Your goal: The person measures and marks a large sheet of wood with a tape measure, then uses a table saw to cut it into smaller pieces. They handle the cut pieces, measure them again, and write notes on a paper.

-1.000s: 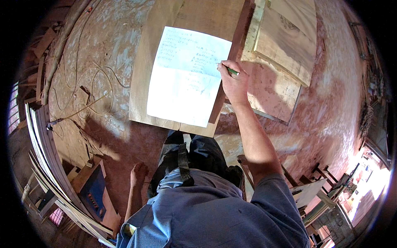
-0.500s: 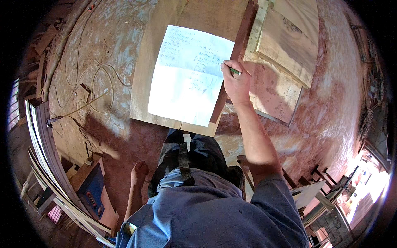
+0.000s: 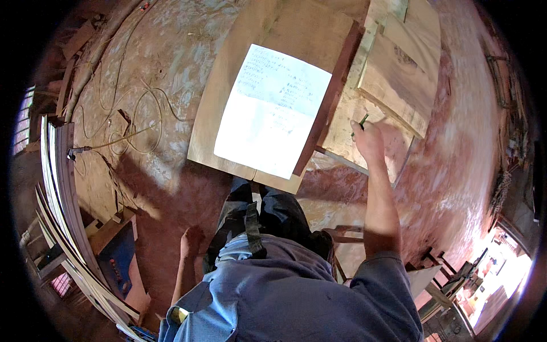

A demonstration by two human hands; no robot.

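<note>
My right hand [image 3: 370, 141] holds a slim green pen [image 3: 363, 119] between its fingers, over pale boards [image 3: 346, 117] to the right of the paper. A large white sheet of paper [image 3: 259, 139] with handwritten lines on its upper half lies on a wide brown board [image 3: 206, 142] in front of me. No hand touches the sheet. Low beside my left leg hangs my left hand [image 3: 192, 240], its fingers curled in and nothing visible in them.
Light plywood pieces [image 3: 396, 71] are stacked at the right of the board. A thin hose [image 3: 154, 122] coils on the stained floor at the left. Long boards [image 3: 60, 182] stand along the left side, near a blue panel [image 3: 117, 259].
My right hand has moved off the paper's right edge, rightward and down over the pale boards, with the pen still in it. The view has shifted slightly; my left hand stays low.
</note>
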